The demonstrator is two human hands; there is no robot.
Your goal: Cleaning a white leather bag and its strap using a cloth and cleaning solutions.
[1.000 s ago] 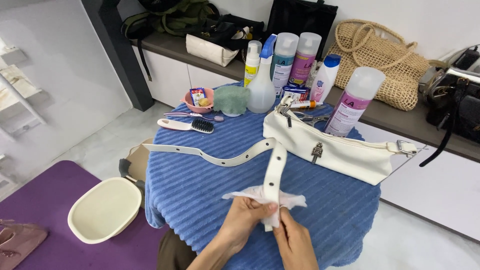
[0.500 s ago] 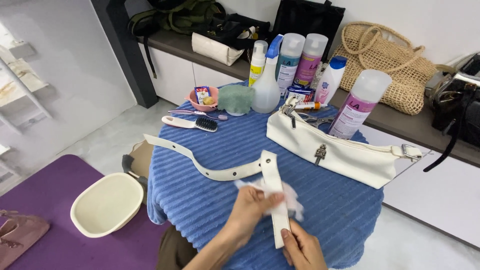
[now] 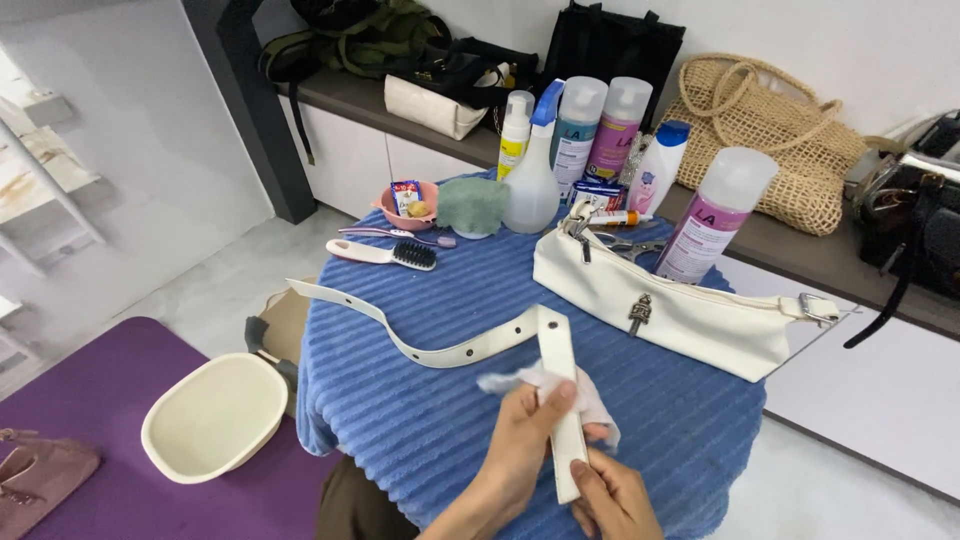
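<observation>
Slid wet wipe (image 3: 590,398) nearer along white strap (image 3: 558,372); left hand (image 3: 527,443) pinching wipe, right hand (image 3: 612,497) gripping strap end. Mid-wipe; next, far stretch.

A single head-worn camera looks down and forward from above the person's chest. The hands sit close at the bottom edge, over a round table covered by a blue ribbed towel (image 3: 420,400). Farther up the frame, the view reaches a dark shelf (image 3: 800,235) along the white wall, and floor at left.
</observation>
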